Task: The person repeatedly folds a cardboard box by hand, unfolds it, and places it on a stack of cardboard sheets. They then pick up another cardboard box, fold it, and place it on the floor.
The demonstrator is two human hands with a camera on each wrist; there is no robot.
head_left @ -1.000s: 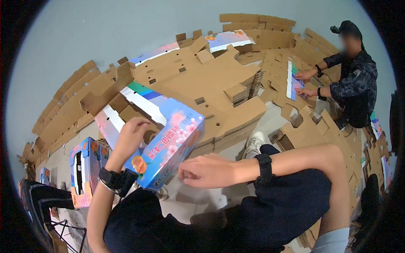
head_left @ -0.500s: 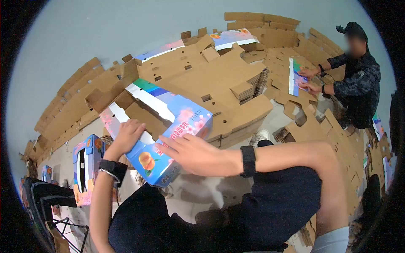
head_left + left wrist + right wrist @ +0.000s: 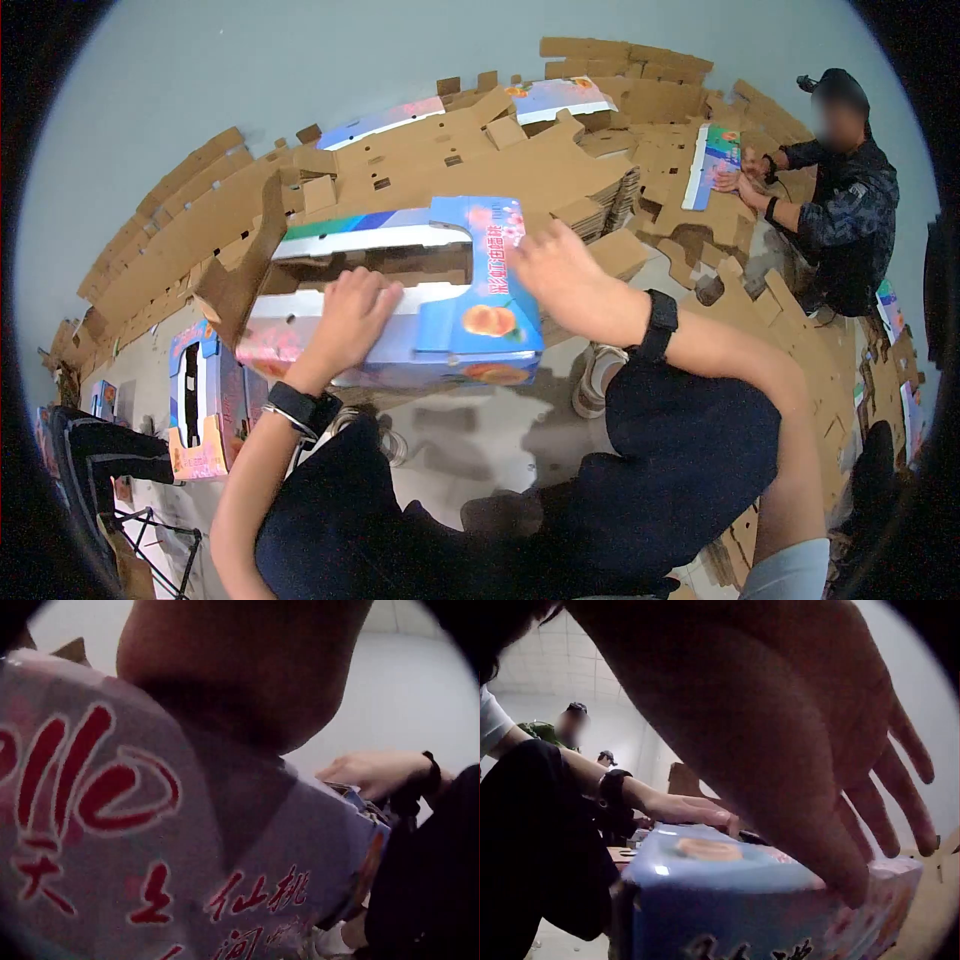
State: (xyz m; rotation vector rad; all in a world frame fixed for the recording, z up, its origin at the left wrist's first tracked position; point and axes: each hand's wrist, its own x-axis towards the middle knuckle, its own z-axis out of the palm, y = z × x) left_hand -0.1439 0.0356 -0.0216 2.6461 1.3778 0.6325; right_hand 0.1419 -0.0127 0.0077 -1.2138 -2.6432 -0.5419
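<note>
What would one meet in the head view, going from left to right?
Printed box on the floor, left hand, right hand, flat printed cardboard, other person in dark clothes.

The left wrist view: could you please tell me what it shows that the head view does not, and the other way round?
Only the left wrist view shows the large red script on the side of the box.
Only the head view shows the box's top opening, the flat cardboard and the person in the dark cap.
Both show the box, the left hand and the right hand.
</note>
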